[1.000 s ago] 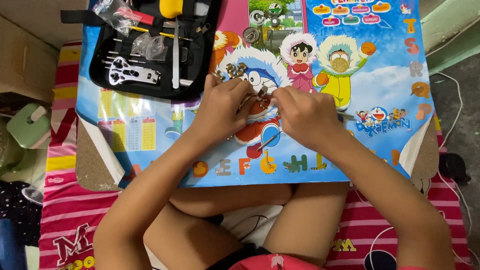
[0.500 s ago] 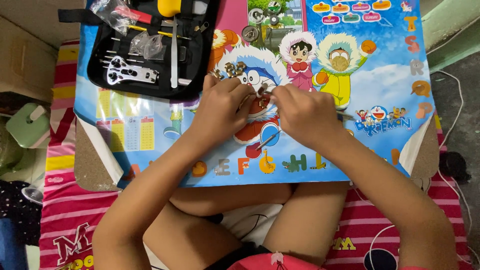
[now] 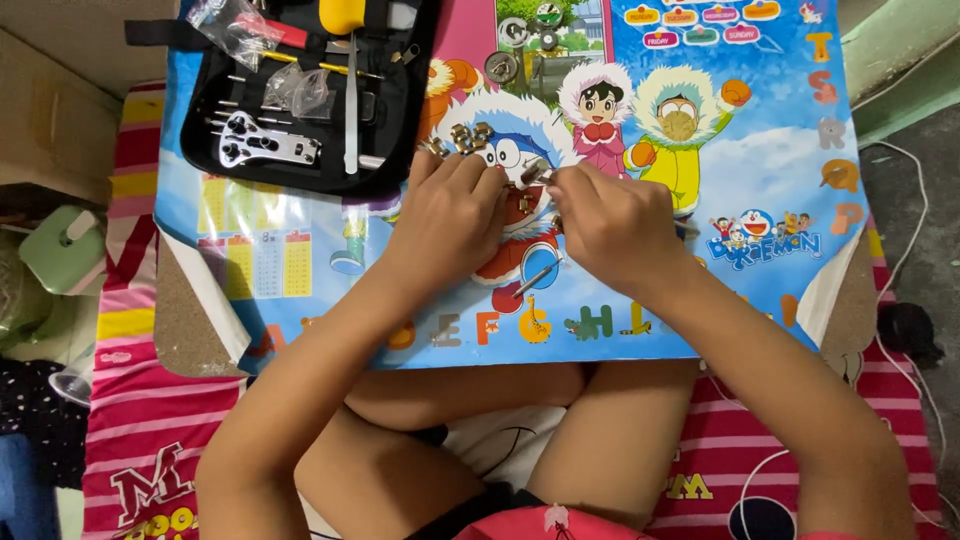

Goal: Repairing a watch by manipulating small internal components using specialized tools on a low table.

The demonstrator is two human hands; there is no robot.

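Seated cross-legged on a striped mat [image 3: 130,420], with a colourful cartoon lap board [image 3: 760,200] resting across the knees as a counter, kept low and close so small parts stay in easy reach. Left hand [image 3: 450,215] curled near the middle of the board, fingers pressed together over a small metal piece [image 3: 532,172], likely steadying it flat against the board. Right hand [image 3: 610,220] just beside it, fingertips pinching the same small metal piece from the other side; too small and too covered to tell exactly what sort of part it is. A thin metal pin-like tool [image 3: 537,278] lying on the board just below the hands, apparently set down within reach. A few loose metal links or screws [image 3: 468,135] clustered on the board just above the left hand, kept together rather than scattered. Black zip tool case [image 3: 300,100] lying open on the far left corner of the board, with a flat metal wrench [image 3: 265,145], plastic bags and a yellow-handled tool inside, laid out for picking. Round metal discs [image 3: 502,66] near the board's far edge, right of the case.
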